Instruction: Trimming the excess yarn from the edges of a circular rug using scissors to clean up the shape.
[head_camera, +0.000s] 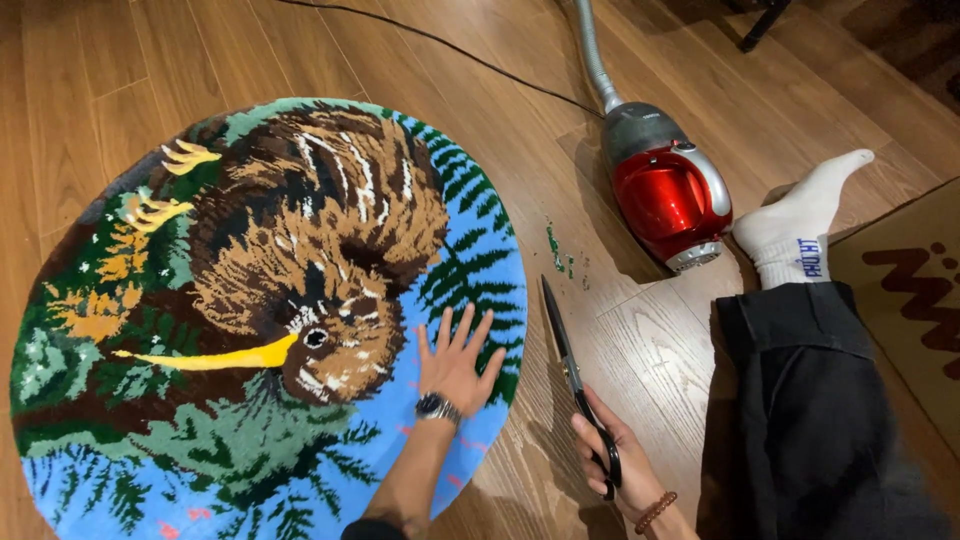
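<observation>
A round tufted rug (200, 300) with a brown bird, a yellow beak, green ferns and a blue border lies on the wooden floor. My left hand (455, 365) rests flat on its right edge, fingers spread, with a dark watch on the wrist. To the right of the rug, my right hand (610, 455) grips the handles of long black scissors (572, 375). Their closed blades point away from me and lie over the floor beside the rug's edge. A beaded bracelet sits on my right wrist.
A red and grey canister vacuum (665, 190) with a grey hose stands at the upper right, its black cord running across the floor. Green yarn scraps (560, 255) lie near it. My leg in dark trousers and a white sock (795, 230) stretches at right, beside a tan mat (915, 290).
</observation>
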